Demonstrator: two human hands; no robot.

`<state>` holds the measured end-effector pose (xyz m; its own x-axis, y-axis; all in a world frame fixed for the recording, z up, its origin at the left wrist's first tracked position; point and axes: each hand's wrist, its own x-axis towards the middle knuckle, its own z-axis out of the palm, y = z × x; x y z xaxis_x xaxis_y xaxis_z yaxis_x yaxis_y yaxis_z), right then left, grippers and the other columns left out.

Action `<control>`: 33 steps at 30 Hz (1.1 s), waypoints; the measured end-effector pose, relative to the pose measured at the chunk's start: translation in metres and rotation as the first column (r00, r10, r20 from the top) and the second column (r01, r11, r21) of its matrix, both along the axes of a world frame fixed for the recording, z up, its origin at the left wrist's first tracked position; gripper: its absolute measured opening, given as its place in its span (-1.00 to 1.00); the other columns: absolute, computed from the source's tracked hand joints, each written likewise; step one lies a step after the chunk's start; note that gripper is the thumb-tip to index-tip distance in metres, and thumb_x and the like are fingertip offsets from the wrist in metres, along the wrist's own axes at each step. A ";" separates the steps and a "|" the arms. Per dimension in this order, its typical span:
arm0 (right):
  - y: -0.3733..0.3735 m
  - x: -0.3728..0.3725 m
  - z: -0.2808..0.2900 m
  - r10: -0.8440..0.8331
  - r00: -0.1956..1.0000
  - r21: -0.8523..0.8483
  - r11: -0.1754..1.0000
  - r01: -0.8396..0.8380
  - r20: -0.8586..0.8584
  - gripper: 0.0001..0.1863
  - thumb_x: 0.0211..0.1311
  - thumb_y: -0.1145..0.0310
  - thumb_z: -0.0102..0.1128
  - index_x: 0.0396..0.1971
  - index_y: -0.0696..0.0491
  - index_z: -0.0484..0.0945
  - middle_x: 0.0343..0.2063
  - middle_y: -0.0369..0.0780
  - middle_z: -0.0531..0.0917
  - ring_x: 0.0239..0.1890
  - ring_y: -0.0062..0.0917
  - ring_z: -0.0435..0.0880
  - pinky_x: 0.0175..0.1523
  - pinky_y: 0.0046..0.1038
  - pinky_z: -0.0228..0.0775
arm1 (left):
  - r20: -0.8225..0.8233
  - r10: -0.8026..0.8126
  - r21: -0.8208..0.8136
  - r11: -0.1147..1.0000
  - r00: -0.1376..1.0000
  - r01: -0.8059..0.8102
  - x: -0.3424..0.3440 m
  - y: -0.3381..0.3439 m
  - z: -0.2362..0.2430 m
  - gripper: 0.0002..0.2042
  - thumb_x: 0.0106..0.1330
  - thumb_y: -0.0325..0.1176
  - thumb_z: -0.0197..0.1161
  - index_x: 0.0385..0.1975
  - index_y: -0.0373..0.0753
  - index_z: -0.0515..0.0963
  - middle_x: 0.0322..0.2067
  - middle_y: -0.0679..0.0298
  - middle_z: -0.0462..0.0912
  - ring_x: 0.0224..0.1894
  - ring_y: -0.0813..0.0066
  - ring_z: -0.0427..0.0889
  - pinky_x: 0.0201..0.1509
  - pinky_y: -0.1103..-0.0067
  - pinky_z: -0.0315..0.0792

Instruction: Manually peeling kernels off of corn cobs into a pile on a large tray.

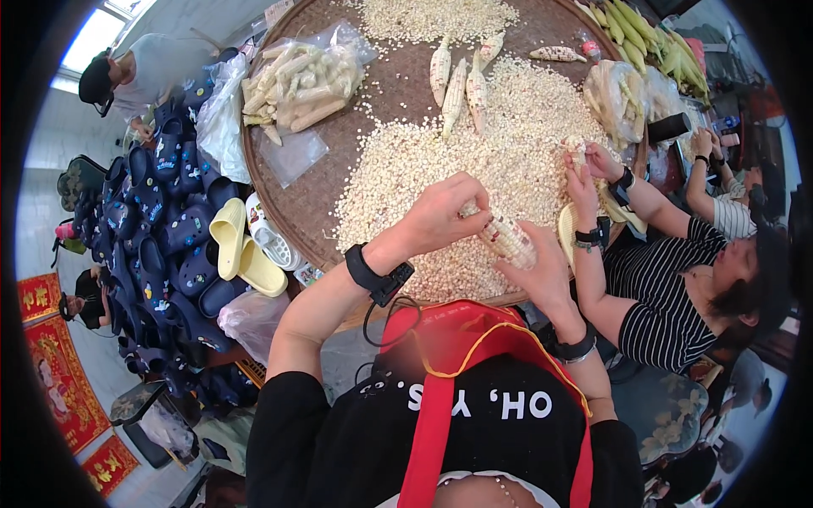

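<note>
My left hand [445, 212] is closed on the upper end of a speckled corn cob [509, 239], with fingers curled at its kernels. My right hand [538, 267] wraps round the cob's lower end. The cob is tilted over a wide pile of loose kernels [398, 161] on a round brown tray [288, 212]. Several speckled cobs [457, 89] lie above the pile, and a bag of pale cobs [296, 89] is at the tray's upper left.
Navy clogs [152, 237] and yellow slippers [224, 237] are heaped left. Beside me at right, a co-worker in stripes [669, 288] holds another cob [574, 152]. Green husked corn [635, 34] lies upper right. Other people [127, 76] are around.
</note>
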<state>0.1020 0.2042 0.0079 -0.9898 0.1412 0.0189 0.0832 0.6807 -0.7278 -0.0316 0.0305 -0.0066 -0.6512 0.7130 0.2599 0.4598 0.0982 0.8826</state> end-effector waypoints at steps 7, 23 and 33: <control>0.000 -0.004 -0.001 -0.024 0.996 0.049 0.998 0.028 -0.087 -0.38 -0.28 0.39 0.45 -0.08 0.09 0.44 -0.30 -0.14 0.49 -0.25 -0.31 0.55 -0.16 -0.40 0.41 | -0.093 0.043 0.121 0.992 0.995 -0.032 -0.001 0.004 -0.001 -0.89 0.03 -0.46 0.23 -0.46 -0.26 0.46 -0.49 0.17 0.51 -0.43 0.25 0.55 -0.37 0.49 0.42; 0.004 -0.005 -0.008 -0.048 0.997 0.014 0.999 0.049 -0.062 -0.38 -0.27 0.38 0.44 -0.06 0.07 0.42 -0.29 -0.13 0.48 -0.23 -0.30 0.54 -0.14 -0.39 0.40 | 0.104 -0.027 0.062 0.998 0.994 0.021 -0.010 -0.002 -0.004 -0.85 0.09 -0.48 0.21 -0.32 -0.23 0.51 -0.21 0.28 0.55 -0.22 0.53 0.55 -0.32 0.65 0.43; 0.006 -0.004 -0.004 -0.018 0.998 -0.001 1.000 0.018 -0.052 -0.38 -0.27 0.39 0.44 -0.07 0.09 0.43 -0.27 -0.13 0.49 -0.21 -0.30 0.54 -0.13 -0.38 0.39 | 0.150 -0.115 -0.037 0.992 0.982 0.121 -0.009 -0.004 0.006 -0.79 0.05 -0.47 0.24 -0.27 -0.18 0.51 -0.26 0.33 0.57 -0.27 0.51 0.56 -0.35 0.62 0.45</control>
